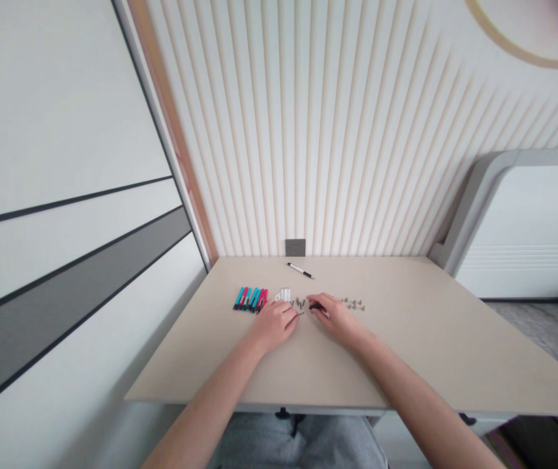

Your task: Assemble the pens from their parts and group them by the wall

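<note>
A black-and-white pen [300,270] lies toward the back of the worktop [406,345], with teal and red markers [250,299] and white pieces [283,295] further left. The left hand [273,326] and right hand [336,317] are just apart, the right pinching a small dark piece [315,306], the left beside small grey parts [299,303] lying in a loose line

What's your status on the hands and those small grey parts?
Left hand by small grey parts. Right hand pinching small dark piece. Teal and red marker pens left of left hand.
</note>
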`<act>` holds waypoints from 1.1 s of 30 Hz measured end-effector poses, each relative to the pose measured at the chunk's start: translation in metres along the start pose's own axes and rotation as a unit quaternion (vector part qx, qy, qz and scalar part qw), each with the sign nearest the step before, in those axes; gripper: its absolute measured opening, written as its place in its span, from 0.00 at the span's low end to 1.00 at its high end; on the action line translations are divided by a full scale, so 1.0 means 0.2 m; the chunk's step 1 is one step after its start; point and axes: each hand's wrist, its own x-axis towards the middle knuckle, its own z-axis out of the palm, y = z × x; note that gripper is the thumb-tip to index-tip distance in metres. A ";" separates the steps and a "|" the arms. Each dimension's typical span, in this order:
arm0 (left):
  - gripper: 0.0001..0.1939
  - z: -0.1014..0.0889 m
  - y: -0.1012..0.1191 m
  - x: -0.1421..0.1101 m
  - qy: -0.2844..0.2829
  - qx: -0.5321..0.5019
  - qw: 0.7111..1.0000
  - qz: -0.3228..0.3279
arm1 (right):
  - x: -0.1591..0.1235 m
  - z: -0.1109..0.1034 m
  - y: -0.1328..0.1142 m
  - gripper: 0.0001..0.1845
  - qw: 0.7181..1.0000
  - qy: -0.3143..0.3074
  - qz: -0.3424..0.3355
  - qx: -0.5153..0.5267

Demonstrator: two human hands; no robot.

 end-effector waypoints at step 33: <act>0.11 -0.01 -0.01 0.00 -0.007 -0.006 1.000 -0.011 | -0.01 -0.15 0.20 0.18 0.965 0.143 0.191 -0.104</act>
